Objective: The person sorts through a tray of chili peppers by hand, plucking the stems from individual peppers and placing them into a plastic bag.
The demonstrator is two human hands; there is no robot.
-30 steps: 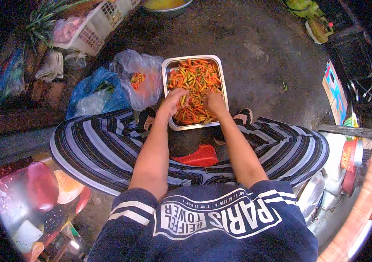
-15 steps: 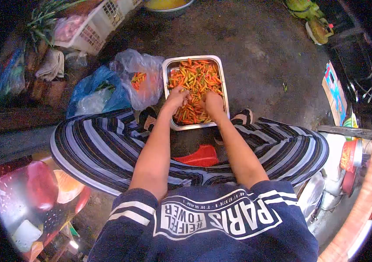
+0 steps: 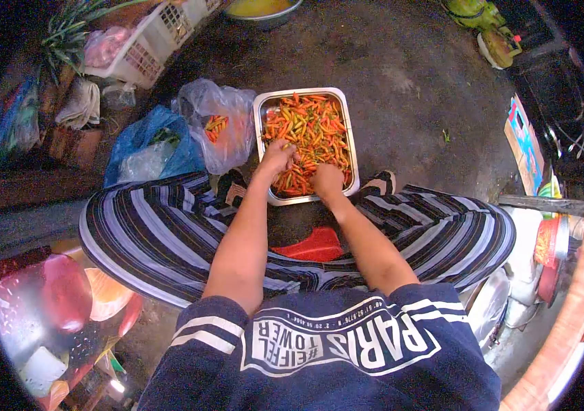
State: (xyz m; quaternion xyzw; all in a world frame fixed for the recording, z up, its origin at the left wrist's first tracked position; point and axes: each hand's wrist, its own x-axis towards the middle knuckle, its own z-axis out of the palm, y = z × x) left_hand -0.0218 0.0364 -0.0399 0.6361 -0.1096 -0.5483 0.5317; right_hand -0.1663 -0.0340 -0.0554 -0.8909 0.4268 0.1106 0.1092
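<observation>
Red, orange and yellow-green chili peppers [image 3: 305, 123] fill a rectangular steel tray [image 3: 260, 116] on the floor between my feet. Over the tray's lower left part is my left hand [image 3: 279, 157], its fingers curled in a pinch around a small chili pepper. My right hand [image 3: 327, 181] is closed just above the peppers at the lower right, back upward; its fingertips, and anything in them, are hidden. Left of the tray, a clear plastic bag [image 3: 233, 127] holds more chili peppers.
A blue plastic bag [image 3: 124, 147] lies beside the clear one. Behind are a white plastic crate [image 3: 158, 51] and a basin [image 3: 261, 17] with yellow contents. A red object [image 3: 312, 245] sits between my legs. Green gas cylinders [image 3: 480, 20] stand far right.
My right hand has moved slightly down and left, toward the tray's near edge. My left hand stays nearly in place, shifting only a little.
</observation>
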